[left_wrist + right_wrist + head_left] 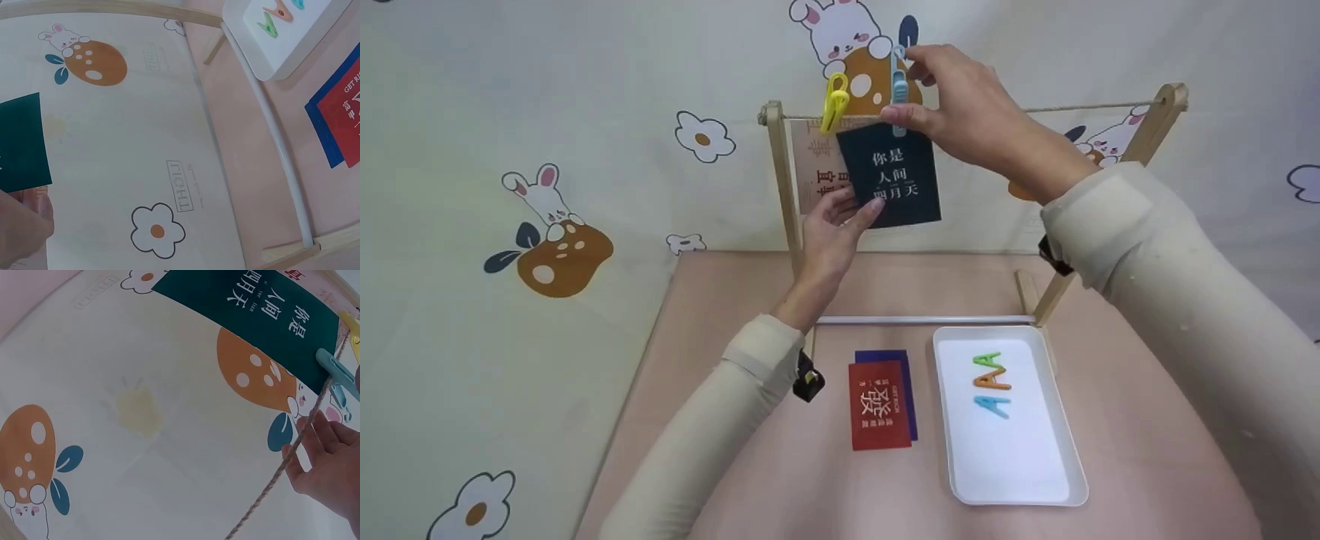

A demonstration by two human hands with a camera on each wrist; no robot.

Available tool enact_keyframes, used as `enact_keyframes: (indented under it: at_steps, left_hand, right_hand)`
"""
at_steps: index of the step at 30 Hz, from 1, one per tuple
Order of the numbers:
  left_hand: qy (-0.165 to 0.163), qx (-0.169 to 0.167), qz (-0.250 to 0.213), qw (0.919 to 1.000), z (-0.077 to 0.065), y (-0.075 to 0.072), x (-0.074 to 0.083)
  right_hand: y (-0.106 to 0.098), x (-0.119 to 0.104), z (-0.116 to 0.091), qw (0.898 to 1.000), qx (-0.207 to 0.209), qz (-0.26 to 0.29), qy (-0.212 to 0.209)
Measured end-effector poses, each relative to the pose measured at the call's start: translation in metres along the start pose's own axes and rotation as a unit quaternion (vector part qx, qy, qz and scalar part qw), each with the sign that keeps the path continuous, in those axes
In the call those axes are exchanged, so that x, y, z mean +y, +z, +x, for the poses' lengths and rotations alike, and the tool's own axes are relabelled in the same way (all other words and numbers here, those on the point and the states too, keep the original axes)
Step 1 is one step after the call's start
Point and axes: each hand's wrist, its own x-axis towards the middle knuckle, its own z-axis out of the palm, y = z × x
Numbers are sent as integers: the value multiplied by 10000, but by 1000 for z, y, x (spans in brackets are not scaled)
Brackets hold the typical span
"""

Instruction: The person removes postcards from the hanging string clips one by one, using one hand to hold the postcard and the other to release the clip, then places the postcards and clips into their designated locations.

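A dark green card [896, 176] with white Chinese characters hangs slightly tilted at a rope [275, 478]. My left hand [834, 232] pinches its lower left corner, thumb in front and fingers behind. At the card's top edge is a light blue clothespin [898, 90]. My right hand [975, 105] holds this clothespin between thumb and index finger; in the right wrist view its other fingers [315, 439] spread loosely beside the rope. To the left, a yellow clothespin [835, 101] sits on the rope over a pink printed card [810, 161], partly hidden behind the green one.
A wooden frame [784, 180] carries the rope, with a white bar [922, 320] low across it. On the pink table lie a red card [877, 427] over a blue card [913, 420]. A white tray [1012, 465] holds green, orange and blue clothespins [994, 407].
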Motion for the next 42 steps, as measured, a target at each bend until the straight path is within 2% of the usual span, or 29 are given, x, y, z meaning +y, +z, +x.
enact_keyframes:
  at_steps: [14,18,23,34,42]
  left_hand:
    - [-279,182,-154,9993,-3,0,-5]
    - [-281,214,-165,9992,-4,-2,-5]
    - [-226,194,-161,9994,-7,-2,-6]
    - [-343,142,-280,9989,-16,3,-6]
    - [-417,48,-297,9987,-21,5,-9]
  right_hand:
    - [5,-8,3,9939,175,994,446]
    - [5,-8,3,9930,253,1062,441]
    - [5,-7,1,9926,418,1091,346]
    - [5,-10,1,9914,743,1077,72]
    - [-2,-5,-1,9823,1234,1392,-236]
